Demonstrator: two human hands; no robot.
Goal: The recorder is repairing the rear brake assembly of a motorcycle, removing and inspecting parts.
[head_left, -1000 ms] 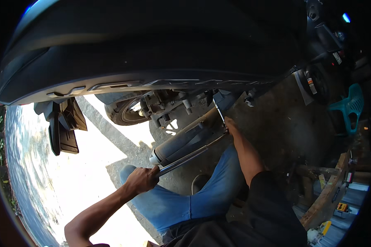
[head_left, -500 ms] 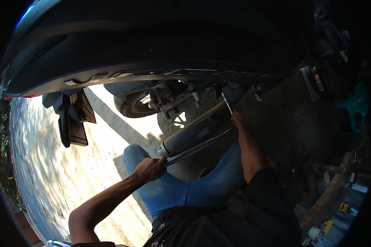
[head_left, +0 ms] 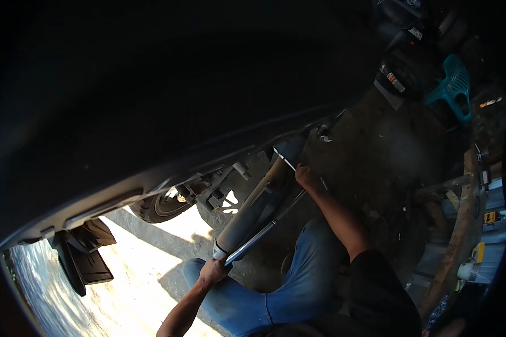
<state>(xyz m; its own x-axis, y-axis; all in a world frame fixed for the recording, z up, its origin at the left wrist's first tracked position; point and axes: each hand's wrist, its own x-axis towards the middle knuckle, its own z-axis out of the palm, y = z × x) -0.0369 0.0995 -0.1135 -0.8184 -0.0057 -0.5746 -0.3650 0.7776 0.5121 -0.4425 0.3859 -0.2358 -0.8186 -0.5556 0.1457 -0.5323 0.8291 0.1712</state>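
Note:
My left hand (head_left: 212,273) is closed around the lower end of a long silver tube (head_left: 252,243). A thinner rod (head_left: 291,204) runs from the tube's upper end toward my right forearm. Alongside lies a thick dark cylinder (head_left: 253,209), probably a muffler, with a light end cap close to my left hand. My right hand (head_left: 307,176) is wrapped around a slim silver tool (head_left: 285,160), whose kind I cannot make out. Its far end reaches up under the dark body panel (head_left: 168,106) of a motorbike, where the tip is hidden.
Below the panel sits a wheel (head_left: 162,209); a black mudguard (head_left: 84,261) hangs at the left. To the right are a teal plastic chair (head_left: 454,90), a wooden beam (head_left: 456,236) and a yellow-and-white item (head_left: 470,269). Sunlit ground (head_left: 140,275) lies at the left.
The view has shifted and tilted, and the panel fills more of it. Both hands keep their grips, the left on the silver tube, the right on the slim tool.

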